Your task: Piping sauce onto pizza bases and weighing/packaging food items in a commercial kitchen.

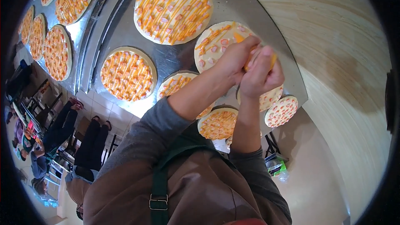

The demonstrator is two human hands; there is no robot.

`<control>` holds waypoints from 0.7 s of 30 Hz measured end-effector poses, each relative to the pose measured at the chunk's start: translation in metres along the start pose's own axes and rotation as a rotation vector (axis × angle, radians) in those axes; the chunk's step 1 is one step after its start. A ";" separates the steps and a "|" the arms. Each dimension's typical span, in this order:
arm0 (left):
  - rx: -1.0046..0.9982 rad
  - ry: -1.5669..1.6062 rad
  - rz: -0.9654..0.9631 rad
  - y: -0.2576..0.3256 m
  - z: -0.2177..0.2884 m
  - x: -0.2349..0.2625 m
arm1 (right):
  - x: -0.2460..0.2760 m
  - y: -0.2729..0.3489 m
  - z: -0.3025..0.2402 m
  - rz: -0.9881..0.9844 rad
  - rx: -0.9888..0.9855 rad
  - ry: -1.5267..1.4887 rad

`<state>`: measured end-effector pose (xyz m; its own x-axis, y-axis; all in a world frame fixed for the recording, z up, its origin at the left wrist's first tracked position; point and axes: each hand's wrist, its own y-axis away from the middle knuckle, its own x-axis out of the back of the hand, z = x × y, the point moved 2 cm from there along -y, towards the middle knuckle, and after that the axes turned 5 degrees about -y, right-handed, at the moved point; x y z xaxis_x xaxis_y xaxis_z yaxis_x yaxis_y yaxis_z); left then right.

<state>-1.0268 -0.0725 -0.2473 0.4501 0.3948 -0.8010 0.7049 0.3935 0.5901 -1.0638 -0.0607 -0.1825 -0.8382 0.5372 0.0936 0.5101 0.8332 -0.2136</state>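
Observation:
My left hand [235, 58] and my right hand [260, 75] are closed together on an orange squeeze bag [238, 37] of sauce, whose tip points down at a round pizza base [212, 43]. That base carries pink ham pieces and a few orange sauce lines on its left part. The bag is mostly hidden by my fingers. Both hands hover over the right end of a steel table [233, 4].
Several more topped pizza bases lie on the steel table, the largest [173, 8] at the top, another [127, 74] on the left, small ones [281, 111] near the edge. A second table [79, 37] at left holds more. A wooden wall [333, 58] curves at right. People sit lower left.

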 end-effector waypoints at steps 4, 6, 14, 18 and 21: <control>-0.017 0.050 0.192 0.068 -0.030 0.018 | 0.015 0.060 -0.010 -0.149 -0.058 0.046; -0.015 0.111 0.244 0.073 -0.032 0.015 | 0.014 0.061 -0.015 -0.224 -0.023 0.040; -0.040 -0.103 0.034 0.006 -0.002 -0.008 | 0.012 -0.001 0.001 0.004 -0.082 0.095; -0.019 0.018 0.437 0.068 -0.026 -0.008 | 0.024 0.055 -0.008 -0.102 -0.109 0.094; 0.006 0.060 0.390 0.071 -0.039 0.005 | 0.028 0.067 -0.013 -0.160 -0.108 0.011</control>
<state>-0.9957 -0.0107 -0.2053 0.6520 0.5618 -0.5092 0.4904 0.1997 0.8483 -1.0509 0.0117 -0.1811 -0.9084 0.3978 0.1291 0.3888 0.9170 -0.0894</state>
